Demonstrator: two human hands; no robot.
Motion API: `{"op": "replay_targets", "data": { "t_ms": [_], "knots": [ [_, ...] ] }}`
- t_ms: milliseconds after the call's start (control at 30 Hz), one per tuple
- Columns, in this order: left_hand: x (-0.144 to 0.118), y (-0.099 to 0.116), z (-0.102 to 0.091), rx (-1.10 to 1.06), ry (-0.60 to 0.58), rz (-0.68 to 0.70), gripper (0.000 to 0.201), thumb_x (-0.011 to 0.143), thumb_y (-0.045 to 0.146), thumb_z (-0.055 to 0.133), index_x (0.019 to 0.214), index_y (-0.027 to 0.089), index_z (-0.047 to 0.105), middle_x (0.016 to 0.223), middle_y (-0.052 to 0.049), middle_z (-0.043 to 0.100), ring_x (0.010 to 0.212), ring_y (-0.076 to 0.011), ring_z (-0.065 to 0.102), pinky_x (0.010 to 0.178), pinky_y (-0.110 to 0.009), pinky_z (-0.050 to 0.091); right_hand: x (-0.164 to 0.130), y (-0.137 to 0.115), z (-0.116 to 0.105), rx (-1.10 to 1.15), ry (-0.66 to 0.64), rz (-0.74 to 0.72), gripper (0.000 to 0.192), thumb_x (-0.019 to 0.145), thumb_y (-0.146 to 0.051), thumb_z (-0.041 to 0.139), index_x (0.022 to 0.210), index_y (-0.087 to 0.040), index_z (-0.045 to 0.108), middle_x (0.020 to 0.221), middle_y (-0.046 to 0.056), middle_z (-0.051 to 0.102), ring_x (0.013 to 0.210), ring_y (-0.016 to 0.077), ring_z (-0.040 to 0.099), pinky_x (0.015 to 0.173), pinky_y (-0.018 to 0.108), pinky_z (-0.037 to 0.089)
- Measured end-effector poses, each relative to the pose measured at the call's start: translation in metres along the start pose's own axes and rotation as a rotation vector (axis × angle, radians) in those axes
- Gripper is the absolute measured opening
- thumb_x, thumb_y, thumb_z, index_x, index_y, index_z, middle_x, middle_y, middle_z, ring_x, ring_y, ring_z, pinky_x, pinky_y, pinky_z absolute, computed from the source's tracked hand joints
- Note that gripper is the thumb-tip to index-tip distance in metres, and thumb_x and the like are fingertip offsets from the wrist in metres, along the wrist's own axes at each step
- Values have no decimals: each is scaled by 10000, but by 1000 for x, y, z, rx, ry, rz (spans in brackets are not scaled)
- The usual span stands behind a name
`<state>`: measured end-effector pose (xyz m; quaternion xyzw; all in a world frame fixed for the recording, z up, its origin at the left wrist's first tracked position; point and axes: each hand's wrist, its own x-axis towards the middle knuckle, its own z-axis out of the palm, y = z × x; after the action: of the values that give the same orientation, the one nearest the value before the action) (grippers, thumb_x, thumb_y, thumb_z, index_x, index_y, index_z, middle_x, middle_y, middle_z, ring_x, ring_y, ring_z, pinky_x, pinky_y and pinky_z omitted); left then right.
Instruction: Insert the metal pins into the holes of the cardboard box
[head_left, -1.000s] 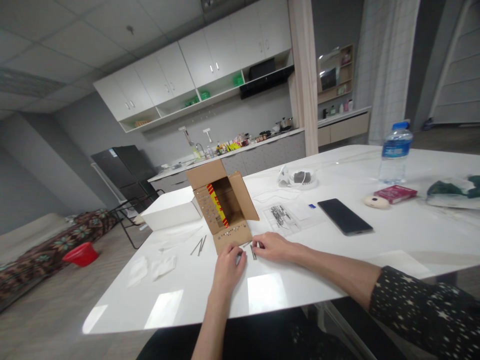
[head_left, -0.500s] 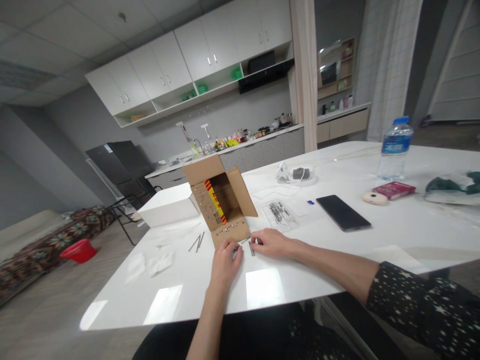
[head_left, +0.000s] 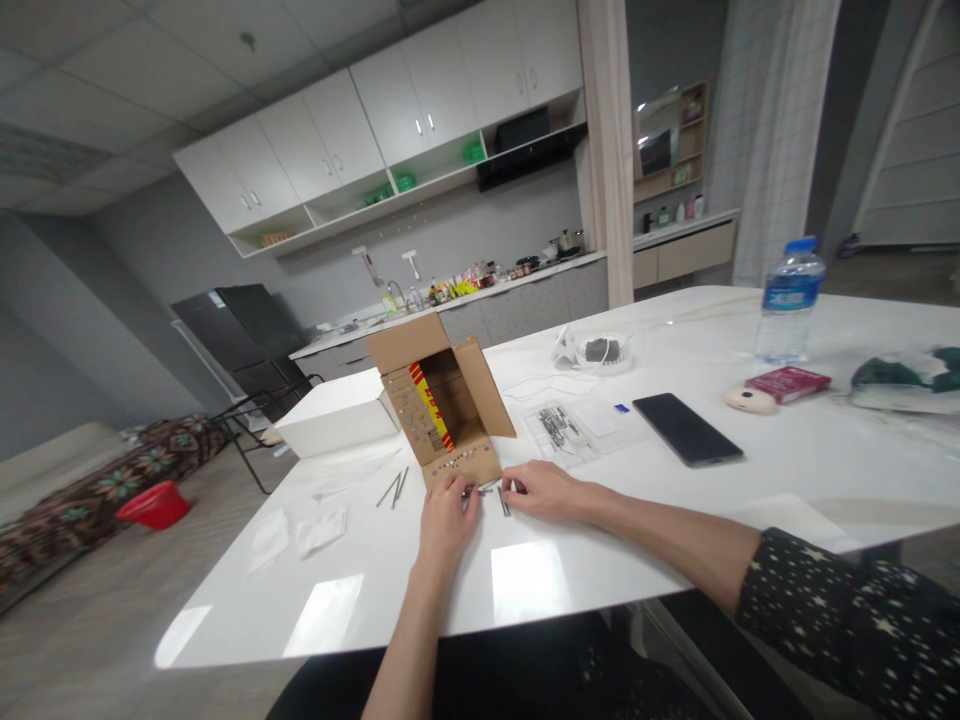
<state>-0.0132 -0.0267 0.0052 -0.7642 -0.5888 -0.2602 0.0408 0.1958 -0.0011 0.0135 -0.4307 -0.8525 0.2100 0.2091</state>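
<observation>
My left hand (head_left: 447,515) rests on the table just before the cardboard box (head_left: 415,400), fingers curled in a pinch around something too small to make out. Slim metal pieces (head_left: 484,490) show beside its fingertips. Close by on the right, my right hand (head_left: 546,490) has thumb and forefinger together on a short thin metal rod (head_left: 503,501) against the tabletop. The open box is tipped toward me, with dots and small spots on its flaps and a red-and-yellow strip along its opening. Several thin metal rods (head_left: 394,488) lie left of the box.
Right of the box is a clear plastic bag (head_left: 559,428) with dark bits, then a black phone (head_left: 686,428). A water bottle (head_left: 789,300), a maroon pack (head_left: 787,381) and a coiled white cable (head_left: 606,351) stand farther off. Crumpled tissues (head_left: 321,530) and a white box (head_left: 337,415) are at left.
My left hand has shifted slightly up toward the box, and more of the metal pieces by its fingertips shows. My right hand stays nearly in place.
</observation>
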Motion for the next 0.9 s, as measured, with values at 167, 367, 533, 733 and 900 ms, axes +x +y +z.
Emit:
{"op": "replay_targets", "data": {
  "t_ms": [167,367,533,733,900],
  "knots": [
    [13,5,-3,53,33,-35,173,888,239,495,969,209,644,1005,-67,651,970,-227,613,850,-374,457,-1,-3,-2,5,-1,3,235,840,-348,530,932,-236,715,774,10,705,696,162,594,614,242,337],
    [24,9,4,74,240,-137,210,877,225,485,1030,204,627,1061,-85,647,1045,-257,583,906,-418,414,-2,-4,-3,-4,-8,5,239,841,-338,534,947,-229,717,791,18,713,693,163,603,599,243,335],
    [23,4,17,5,303,-98,215,868,196,488,1034,203,625,1053,-77,675,1053,-249,587,924,-409,402,-2,-4,-4,-20,-7,11,241,841,-344,549,963,-229,722,814,21,721,738,176,627,616,245,349],
    [19,0,21,-4,303,-77,228,859,184,485,1042,204,620,1063,-79,689,1079,-267,581,931,-425,413,-1,-4,-4,-20,-2,14,234,838,-333,545,954,-235,723,810,16,719,726,168,617,616,244,347],
    [19,-4,25,-15,327,-53,240,852,165,458,1036,179,611,1060,-94,687,1054,-263,590,940,-418,441,-1,-4,-3,-8,1,1,227,837,-337,546,940,-234,719,802,11,717,713,165,613,607,243,339]
  ]
}}
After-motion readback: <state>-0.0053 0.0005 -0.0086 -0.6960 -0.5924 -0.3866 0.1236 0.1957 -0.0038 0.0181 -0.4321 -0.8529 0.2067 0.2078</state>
